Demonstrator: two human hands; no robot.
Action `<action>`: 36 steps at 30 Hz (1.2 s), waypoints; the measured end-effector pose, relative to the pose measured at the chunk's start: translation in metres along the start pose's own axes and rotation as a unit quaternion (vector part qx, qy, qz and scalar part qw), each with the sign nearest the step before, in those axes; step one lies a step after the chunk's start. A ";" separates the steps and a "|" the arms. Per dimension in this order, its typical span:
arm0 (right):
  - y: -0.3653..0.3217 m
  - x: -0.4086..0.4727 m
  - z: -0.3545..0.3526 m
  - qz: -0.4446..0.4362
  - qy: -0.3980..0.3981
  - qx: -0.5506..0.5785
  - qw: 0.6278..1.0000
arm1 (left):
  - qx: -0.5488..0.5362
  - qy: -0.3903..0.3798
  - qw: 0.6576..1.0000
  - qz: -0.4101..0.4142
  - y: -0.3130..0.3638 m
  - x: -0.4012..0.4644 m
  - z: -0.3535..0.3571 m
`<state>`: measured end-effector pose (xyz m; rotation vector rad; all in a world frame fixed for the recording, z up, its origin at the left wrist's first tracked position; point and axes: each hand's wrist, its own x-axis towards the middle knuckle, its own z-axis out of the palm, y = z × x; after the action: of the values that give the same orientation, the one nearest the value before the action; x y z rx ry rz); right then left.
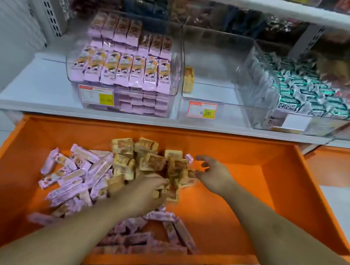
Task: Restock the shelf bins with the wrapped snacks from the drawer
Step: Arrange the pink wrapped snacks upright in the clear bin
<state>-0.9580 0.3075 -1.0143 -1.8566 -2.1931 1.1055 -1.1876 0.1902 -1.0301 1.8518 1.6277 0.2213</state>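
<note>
both hands dug into the tan snack packs (145, 161) between them, left hand (144, 191) gripping some, right hand (210, 175) loosely spread, gathering for the near-empty bin (214, 76) above.

The left hand (144, 190) hides its own fingertips among the blurred tan snacks (145, 161).

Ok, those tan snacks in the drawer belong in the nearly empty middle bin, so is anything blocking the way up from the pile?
Nothing visible does. The tan snacks lie loose in the orange drawer, both hands already on the pile. The middle bin sits directly above, open at the front, holding just one tan packet against its left wall.
</note>
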 end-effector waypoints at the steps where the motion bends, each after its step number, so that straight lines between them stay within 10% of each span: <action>1: 0.001 0.010 0.004 0.005 -0.007 0.009 1.000 | 0.010 -0.009 1.000 0.007 -0.004 0.011 0.008; 9: 0.025 0.091 0.040 0.013 -0.005 0.054 0.998 | -0.011 -0.118 0.993 0.016 -0.033 0.064 0.059; 22: 0.039 0.097 0.048 0.027 0.051 0.095 0.994 | 0.163 -0.091 0.975 0.125 -0.038 0.075 0.103; 36: -0.031 -0.008 -0.093 -0.033 0.078 0.168 0.982 | -0.234 0.074 0.969 -0.044 0.032 0.015 -0.055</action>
<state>-0.9376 0.3440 -0.9251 -1.6537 -1.8352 1.1851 -1.1875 0.2230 -0.9739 1.4273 1.5839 0.6573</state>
